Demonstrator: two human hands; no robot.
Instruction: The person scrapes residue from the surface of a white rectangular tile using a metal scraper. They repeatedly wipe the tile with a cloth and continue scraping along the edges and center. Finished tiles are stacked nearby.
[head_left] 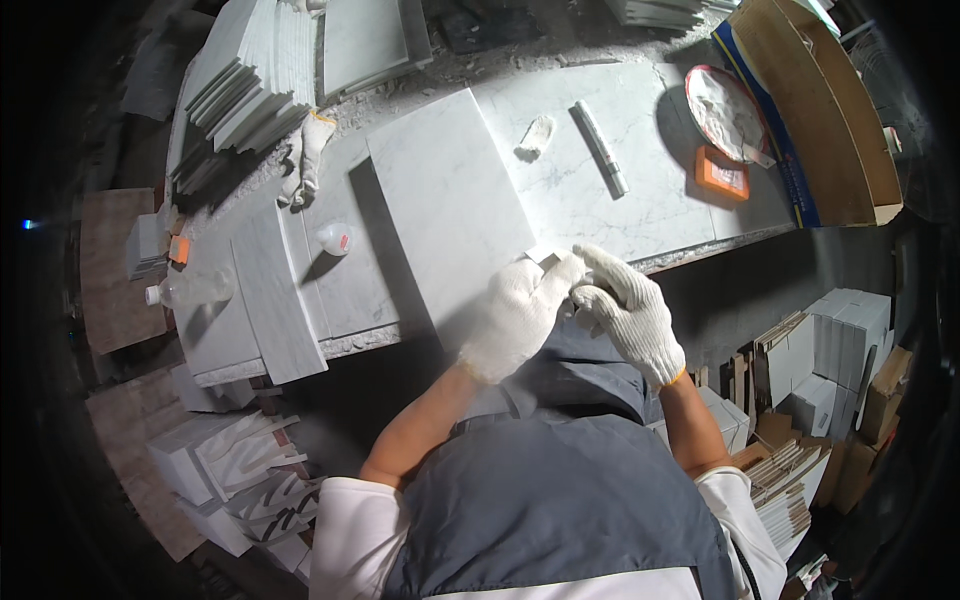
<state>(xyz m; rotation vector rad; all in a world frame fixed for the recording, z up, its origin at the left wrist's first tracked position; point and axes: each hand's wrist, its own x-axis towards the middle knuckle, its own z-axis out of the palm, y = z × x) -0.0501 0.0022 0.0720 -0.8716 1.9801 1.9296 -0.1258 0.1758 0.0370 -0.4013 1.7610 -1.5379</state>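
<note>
Both my hands wear white knitted gloves and meet at the near right corner of a pale marble slab (450, 180). My left hand (512, 318) is closed around a small flat white piece (546, 254), whose edge shows past the fingertips. Close against it, my right hand (634, 322) has its fingers bent inward toward the left thumb and forefinger. Whatever lies between the right fingertips is hidden. The slab rests on the marble-topped bench, its near end reaching past the front edge.
Beyond my hands lie a marker (600, 148), a crumpled white scrap (535, 137), a bowl of white paste (724, 113) and an orange block (722, 174). Leftward are a small bottle (335, 239), a clear bottle (195, 289), a loose glove (306, 160) and stacked tiles (250, 80). An open cardboard box (815, 110) stands right.
</note>
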